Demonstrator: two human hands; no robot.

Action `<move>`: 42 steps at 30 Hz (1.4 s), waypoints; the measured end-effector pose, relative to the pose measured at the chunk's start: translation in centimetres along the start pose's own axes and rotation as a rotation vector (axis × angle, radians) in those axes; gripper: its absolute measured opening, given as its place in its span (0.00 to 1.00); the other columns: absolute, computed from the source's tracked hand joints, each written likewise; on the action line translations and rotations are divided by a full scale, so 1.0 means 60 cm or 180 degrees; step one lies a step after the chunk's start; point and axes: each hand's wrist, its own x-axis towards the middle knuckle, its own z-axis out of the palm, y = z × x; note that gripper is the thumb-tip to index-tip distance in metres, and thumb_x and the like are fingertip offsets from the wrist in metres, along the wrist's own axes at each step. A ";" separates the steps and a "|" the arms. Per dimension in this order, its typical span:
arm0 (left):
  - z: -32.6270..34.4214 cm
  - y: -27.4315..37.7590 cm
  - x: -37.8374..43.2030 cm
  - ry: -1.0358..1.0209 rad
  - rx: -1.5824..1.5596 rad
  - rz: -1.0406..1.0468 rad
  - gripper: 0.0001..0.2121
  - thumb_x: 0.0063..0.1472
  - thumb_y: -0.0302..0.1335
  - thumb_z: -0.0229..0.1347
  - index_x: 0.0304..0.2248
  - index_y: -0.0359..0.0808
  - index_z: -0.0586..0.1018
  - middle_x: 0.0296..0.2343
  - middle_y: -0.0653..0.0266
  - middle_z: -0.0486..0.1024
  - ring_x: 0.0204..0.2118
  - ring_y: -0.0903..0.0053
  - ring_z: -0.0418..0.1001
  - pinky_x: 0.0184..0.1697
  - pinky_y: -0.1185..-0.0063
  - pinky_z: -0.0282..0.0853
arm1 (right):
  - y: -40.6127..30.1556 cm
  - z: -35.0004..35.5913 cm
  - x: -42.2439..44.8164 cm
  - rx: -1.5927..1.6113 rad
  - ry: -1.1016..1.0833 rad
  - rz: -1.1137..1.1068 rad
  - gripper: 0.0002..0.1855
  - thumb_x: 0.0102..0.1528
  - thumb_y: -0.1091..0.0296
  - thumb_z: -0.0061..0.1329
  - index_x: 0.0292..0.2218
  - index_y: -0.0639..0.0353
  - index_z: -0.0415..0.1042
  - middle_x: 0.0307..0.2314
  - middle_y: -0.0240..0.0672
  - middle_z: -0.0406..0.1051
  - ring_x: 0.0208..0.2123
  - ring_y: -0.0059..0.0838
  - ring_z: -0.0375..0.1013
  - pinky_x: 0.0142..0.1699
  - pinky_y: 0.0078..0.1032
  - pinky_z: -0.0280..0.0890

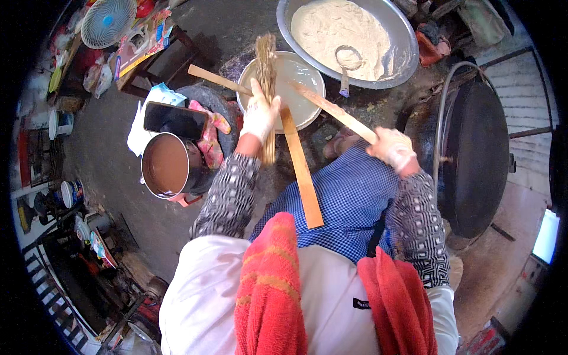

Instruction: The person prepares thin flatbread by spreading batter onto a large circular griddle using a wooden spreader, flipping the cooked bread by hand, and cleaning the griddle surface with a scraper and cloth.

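Note:
My left hand (258, 114), in a thin pale glove, grips a straw hand brush (266, 57) over a round basin (320, 76) of cloudy liquid. In my gloved right hand (392, 145) is one end of a flat wooden strip (339, 113); its far end reaches over the basin. A second wooden strip (301, 171) leans from the basin towards my lap. Another strip (217, 80) sticks out past the basin's left rim, and its inner end is hidden behind the brush and my hand.
A large metal bowl (401, 75) of pale doughy mass, with a ladle (345, 75) in it, stands behind the basin. To the left are a pot of brown liquid (167, 164), a smartphone (174, 120) and a pink patterned cloth (209, 144). A big round black pan (477, 159) stands at right.

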 end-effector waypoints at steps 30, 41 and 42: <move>0.014 0.005 -0.057 -0.0821 0.1161 -0.0182 0.33 0.60 0.31 0.46 0.63 0.46 0.46 0.40 0.34 0.70 0.39 0.46 0.74 0.43 0.62 0.71 | -0.072 0.037 -0.173 0.0219 0.1985 -0.0812 0.13 0.49 0.61 0.54 0.30 0.56 0.64 0.15 0.38 0.69 0.18 0.40 0.72 0.24 0.36 0.64; -0.030 0.012 -0.052 -0.0457 0.0765 -0.0010 0.36 0.58 0.32 0.53 0.62 0.37 0.47 0.38 0.35 0.73 0.41 0.46 0.73 0.45 0.61 0.70 | 0.027 0.052 -0.269 0.1054 0.1586 -0.0204 0.11 0.48 0.64 0.56 0.28 0.56 0.66 0.17 0.40 0.70 0.19 0.44 0.71 0.24 0.38 0.64; -0.038 0.002 -0.062 -0.0085 0.0371 0.0400 0.37 0.59 0.29 0.53 0.62 0.34 0.47 0.49 0.33 0.65 0.49 0.47 0.69 0.53 0.65 0.65 | 0.048 0.052 -0.277 0.1254 0.1421 -0.0248 0.11 0.49 0.65 0.55 0.28 0.57 0.67 0.17 0.41 0.70 0.19 0.46 0.71 0.25 0.38 0.64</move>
